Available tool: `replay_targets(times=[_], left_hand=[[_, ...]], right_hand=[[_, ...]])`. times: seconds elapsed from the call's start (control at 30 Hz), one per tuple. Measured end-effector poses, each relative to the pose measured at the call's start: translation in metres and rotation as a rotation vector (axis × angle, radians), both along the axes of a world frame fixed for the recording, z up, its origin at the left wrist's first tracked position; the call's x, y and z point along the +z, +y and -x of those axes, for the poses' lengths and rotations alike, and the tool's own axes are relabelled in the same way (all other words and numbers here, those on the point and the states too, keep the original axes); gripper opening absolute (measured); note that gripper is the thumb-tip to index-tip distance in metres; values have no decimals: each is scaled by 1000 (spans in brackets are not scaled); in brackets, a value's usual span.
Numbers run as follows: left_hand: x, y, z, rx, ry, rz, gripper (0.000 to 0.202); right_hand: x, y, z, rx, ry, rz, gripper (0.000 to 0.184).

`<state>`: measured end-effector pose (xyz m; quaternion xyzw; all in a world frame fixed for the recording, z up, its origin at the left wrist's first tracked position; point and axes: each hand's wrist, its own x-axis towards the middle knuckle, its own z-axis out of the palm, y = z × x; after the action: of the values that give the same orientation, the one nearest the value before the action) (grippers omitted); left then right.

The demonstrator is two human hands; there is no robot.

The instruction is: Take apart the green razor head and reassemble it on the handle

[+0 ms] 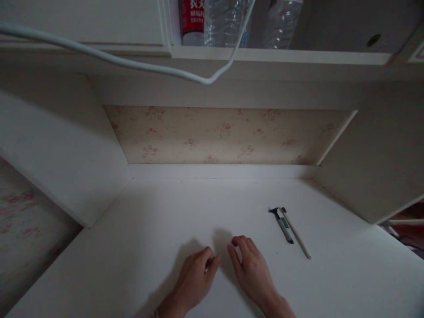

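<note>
My left hand [194, 277] is low in the middle of the head view, over the white desk [159, 212], with its fingers curled in and the thumb close to them. Nothing shows in it. To its right is my right hand [253, 268], fingers loosely bent and the thumb apart from them, holding nothing. The two hands do not touch. Nearest to the right hand lies a short grey tool [284, 227] with a green patch and a black crosswise head, perhaps a razor. Beside it a thin pale stick [298, 236] with a dark far end lies slanted.
White side panels [66, 141] flank the desk, with a flowered wall [212, 134] behind. An overhead shelf [281, 54] holds clear plastic bottles [223, 22] and a red-labelled one [193, 17]. A white cable [132, 65] hangs across the front of it.
</note>
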<state>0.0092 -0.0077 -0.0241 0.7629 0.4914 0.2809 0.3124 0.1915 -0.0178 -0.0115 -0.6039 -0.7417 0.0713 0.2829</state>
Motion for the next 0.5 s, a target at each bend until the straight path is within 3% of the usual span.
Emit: replay_targets(times=[0.07,0.2,0.37,0.5], left_hand=[[1,-1,0,-15,70,-46,28],[3,0,0,-31,192,-106,29],[6,4,2,31,220,-228,17],[-3,8,10,28,331,-321,35]], right_hand=[[-14,-1,12,61,-105,-56,23],[-30,2,14,182,-255,-54,40],[-28,2,14,188,-272,21,38],[-26,1,17,178,-263,14,37]])
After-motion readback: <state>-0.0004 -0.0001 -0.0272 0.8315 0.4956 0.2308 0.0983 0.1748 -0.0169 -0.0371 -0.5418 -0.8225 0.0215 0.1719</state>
